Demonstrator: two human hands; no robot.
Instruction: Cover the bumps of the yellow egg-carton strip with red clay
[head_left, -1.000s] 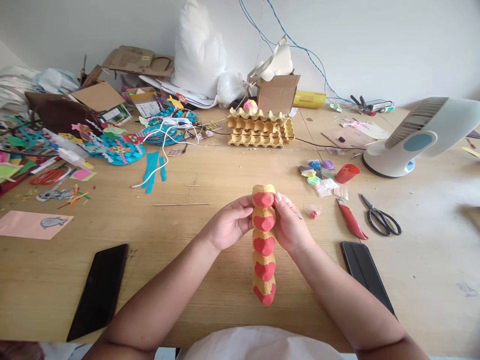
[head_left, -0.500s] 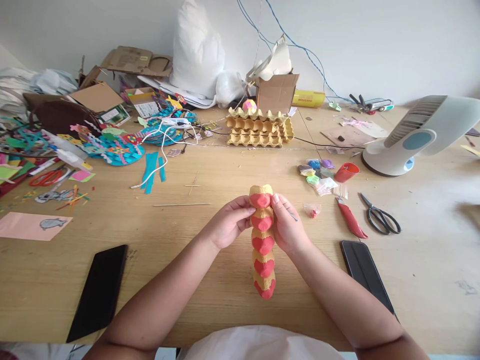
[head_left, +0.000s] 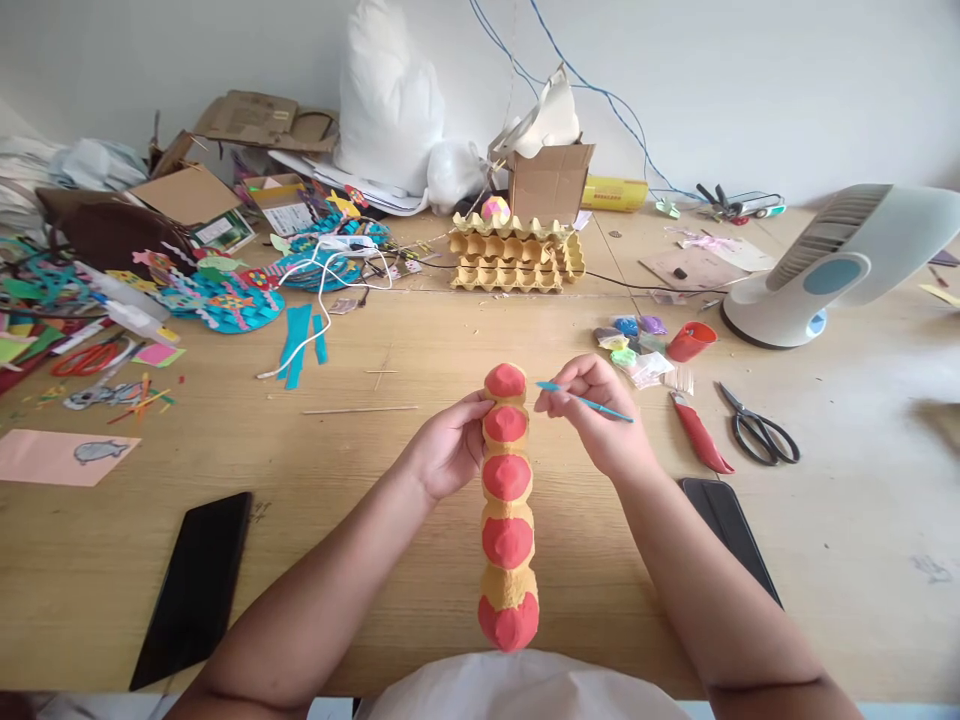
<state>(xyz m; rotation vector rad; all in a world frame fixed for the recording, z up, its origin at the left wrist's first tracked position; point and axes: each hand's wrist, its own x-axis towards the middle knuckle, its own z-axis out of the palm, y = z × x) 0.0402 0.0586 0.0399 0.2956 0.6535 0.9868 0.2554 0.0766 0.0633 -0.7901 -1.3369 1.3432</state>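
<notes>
My left hand [head_left: 448, 450] is closed around the upper part of a long strip of egg-carton cups [head_left: 507, 505], yellow-brown with red rounded tops, which points from my chest toward the table's middle. My right hand [head_left: 600, 412] is just right of the strip's far end and pinches a thin blue stick [head_left: 586, 402] that points left toward the top cup. The stick's tip is close to the strip without touching it.
Stacked egg trays [head_left: 516, 258] and a cardboard box [head_left: 549, 183] stand behind. A red cup [head_left: 691, 342], red cutter [head_left: 700, 436], scissors [head_left: 757, 436] and a fan [head_left: 840, 268] are to the right. Two phones [head_left: 196, 585] [head_left: 729, 532] flank my arms. Paper craft clutter [head_left: 225, 295] fills the left.
The strip has tilted so its red tops face up and its near end has come closer to me. My right hand has let go of the strip and drawn back, showing the blue stick.
</notes>
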